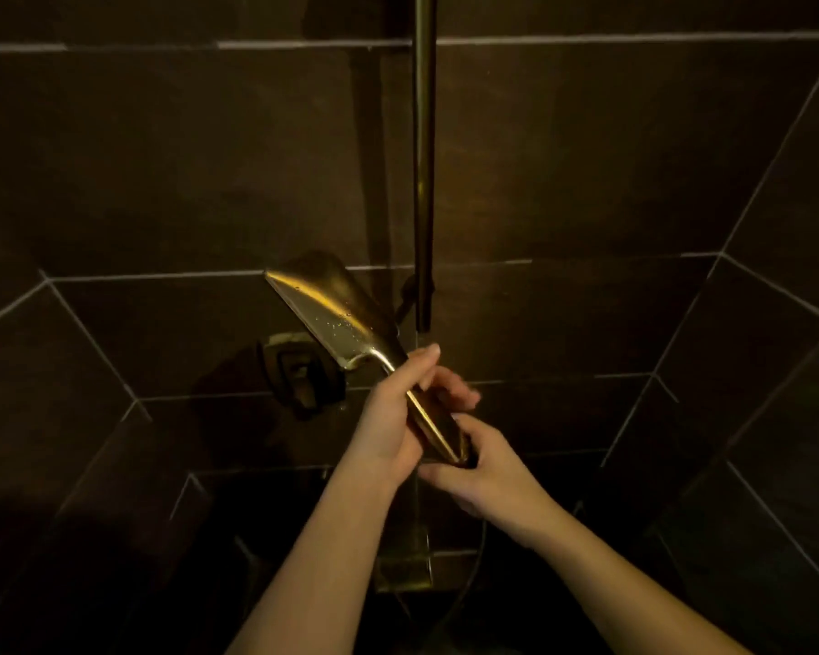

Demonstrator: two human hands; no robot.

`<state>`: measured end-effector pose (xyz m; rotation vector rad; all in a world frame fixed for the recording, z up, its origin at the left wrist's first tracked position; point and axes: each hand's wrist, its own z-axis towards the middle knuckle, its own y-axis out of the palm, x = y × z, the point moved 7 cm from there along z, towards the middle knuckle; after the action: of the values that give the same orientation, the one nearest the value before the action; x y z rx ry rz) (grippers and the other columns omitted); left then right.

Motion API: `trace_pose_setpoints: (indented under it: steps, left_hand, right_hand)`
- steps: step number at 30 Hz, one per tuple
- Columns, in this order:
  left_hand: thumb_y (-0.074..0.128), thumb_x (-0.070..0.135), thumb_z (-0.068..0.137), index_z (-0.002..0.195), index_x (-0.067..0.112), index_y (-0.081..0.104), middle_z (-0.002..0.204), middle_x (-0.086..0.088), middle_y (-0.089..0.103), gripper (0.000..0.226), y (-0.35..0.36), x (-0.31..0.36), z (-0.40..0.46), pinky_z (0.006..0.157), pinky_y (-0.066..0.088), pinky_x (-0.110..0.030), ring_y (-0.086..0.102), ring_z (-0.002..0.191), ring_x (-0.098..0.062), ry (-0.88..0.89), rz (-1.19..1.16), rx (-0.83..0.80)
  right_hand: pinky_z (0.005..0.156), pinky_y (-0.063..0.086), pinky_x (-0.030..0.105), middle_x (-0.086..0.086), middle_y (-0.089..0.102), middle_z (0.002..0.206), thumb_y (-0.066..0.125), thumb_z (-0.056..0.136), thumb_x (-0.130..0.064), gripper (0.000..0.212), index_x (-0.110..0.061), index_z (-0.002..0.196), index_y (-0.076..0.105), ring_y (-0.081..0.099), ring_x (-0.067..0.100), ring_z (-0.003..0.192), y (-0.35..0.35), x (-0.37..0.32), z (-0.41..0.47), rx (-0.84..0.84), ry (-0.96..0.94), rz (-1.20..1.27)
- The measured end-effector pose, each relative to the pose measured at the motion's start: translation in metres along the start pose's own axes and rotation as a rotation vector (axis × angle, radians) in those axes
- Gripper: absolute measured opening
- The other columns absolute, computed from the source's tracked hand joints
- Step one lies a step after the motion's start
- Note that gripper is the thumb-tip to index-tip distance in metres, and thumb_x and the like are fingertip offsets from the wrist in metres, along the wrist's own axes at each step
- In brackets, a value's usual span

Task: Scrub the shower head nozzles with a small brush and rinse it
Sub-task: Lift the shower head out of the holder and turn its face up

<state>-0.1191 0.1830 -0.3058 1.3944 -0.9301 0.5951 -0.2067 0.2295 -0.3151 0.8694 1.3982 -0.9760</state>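
Glossy gold metal shower head (pixel 332 314), flat rectangular face, wet droplets, held tilted before dark matte tiled wall (pixel 162 158). Left hand (pixel 393 418) grip wrapped round slim handle. Right hand (pixel 488 479) grip grasping handle's lower end. Vertical dark rail (pixel 424 158) behind.

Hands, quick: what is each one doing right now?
Left hand: fingers curled round the shower head handle.
Right hand: grips the handle's lower end.

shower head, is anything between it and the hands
Nothing visible: the left hand and right hand both already grip the shower head by its handle. No brush is in view.
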Motion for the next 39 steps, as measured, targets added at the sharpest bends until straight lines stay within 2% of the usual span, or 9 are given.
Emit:
trace_pose_setpoints:
  steps: [3,8,12,16,22,27,32,36,39]
  left_hand:
    - [0.062,0.034,0.095,0.056,0.019,0.045,0.043,0.003,0.038,0.045,-0.014,-0.021,-0.008,0.049,0.038,-0.029,0.038,0.038,-0.013,-0.057,-0.075,0.041]
    - [0.064,0.031,0.095,0.054,0.020,0.044,0.043,0.004,0.032,0.047,-0.030,-0.052,-0.016,0.042,0.031,-0.026,0.029,0.036,-0.011,-0.109,-0.117,0.210]
    - [0.065,0.030,0.096,0.056,0.021,0.049,0.049,0.003,0.033,0.044,-0.028,-0.055,-0.020,0.045,0.031,-0.028,0.030,0.041,-0.012,-0.081,-0.111,0.363]
    - [0.066,0.025,0.096,0.062,0.021,0.051,0.050,0.003,0.037,0.037,-0.023,-0.050,-0.017,0.049,0.034,-0.029,0.033,0.042,-0.012,0.027,-0.069,0.438]
    - [0.093,0.030,0.059,0.063,0.014,0.055,0.047,0.000,0.042,0.042,-0.005,-0.033,-0.006,0.049,0.042,-0.028,0.042,0.040,-0.014,-0.006,-0.093,-0.144]
    - [0.071,0.030,0.089,0.054,0.011,0.059,0.041,0.001,0.051,0.041,0.012,-0.020,-0.011,0.044,0.037,-0.026,0.044,0.033,-0.011,-0.097,-0.304,-0.543]
    - [0.068,0.030,0.088,0.046,0.020,0.037,0.036,0.007,0.027,0.053,0.008,-0.024,-0.006,0.037,0.021,-0.023,0.026,0.029,-0.008,-0.148,-0.141,-0.244]
    - [0.064,0.021,0.093,0.053,0.020,0.040,0.043,0.005,0.029,0.047,-0.011,-0.034,-0.013,0.042,0.025,-0.027,0.027,0.037,-0.011,-0.070,-0.041,0.268]
    - [0.064,0.021,0.095,0.064,0.021,0.050,0.049,0.006,0.039,0.034,-0.020,-0.041,-0.025,0.045,0.033,-0.028,0.036,0.043,-0.011,0.042,0.037,0.532]
  right_hand:
    - [0.046,0.041,0.010,-0.007,0.061,0.061,0.068,0.085,0.001,0.020,-0.009,0.101,0.061,0.055,-0.001,0.048,0.014,0.023,-0.012,-0.086,0.155,0.054]
    - [0.052,0.042,0.016,-0.008,0.061,0.059,0.069,0.081,-0.005,0.016,-0.020,0.079,0.064,0.055,0.003,0.053,0.021,0.052,-0.019,-0.109,0.283,-0.030]
    - [0.081,0.057,0.036,0.006,0.073,0.084,0.071,0.080,-0.011,0.008,-0.009,0.088,0.069,0.070,0.018,0.080,0.012,0.070,-0.020,0.060,0.257,-0.125]
    - [0.070,0.057,0.030,-0.001,0.074,0.080,0.070,0.084,-0.018,0.001,-0.018,0.085,0.069,0.068,0.009,0.070,0.002,0.071,-0.022,0.301,0.225,-0.232]
    - [0.046,0.032,0.026,-0.002,0.049,0.054,0.072,0.077,-0.030,0.017,-0.017,0.078,0.062,0.043,0.013,0.045,0.003,0.062,-0.016,0.076,0.354,-0.020]
    - [0.040,0.013,0.024,0.000,0.031,0.055,0.068,0.085,-0.017,0.022,-0.021,0.074,0.050,0.027,0.008,0.037,0.030,0.058,-0.027,-0.211,0.527,0.231]
    - [0.041,0.018,0.026,0.002,0.035,0.057,0.061,0.088,-0.014,0.014,-0.014,0.097,0.051,0.030,0.012,0.042,0.026,0.064,-0.021,-0.067,0.442,0.208]
    - [0.045,0.030,0.033,0.004,0.044,0.056,0.060,0.082,-0.015,0.003,-0.013,0.079,0.060,0.039,0.016,0.044,0.010,0.076,-0.013,0.107,0.332,-0.081]
    - [0.056,0.040,0.035,0.001,0.059,0.060,0.062,0.083,-0.022,0.018,-0.011,0.069,0.064,0.052,0.017,0.056,0.007,0.082,-0.011,0.168,0.261,-0.232]
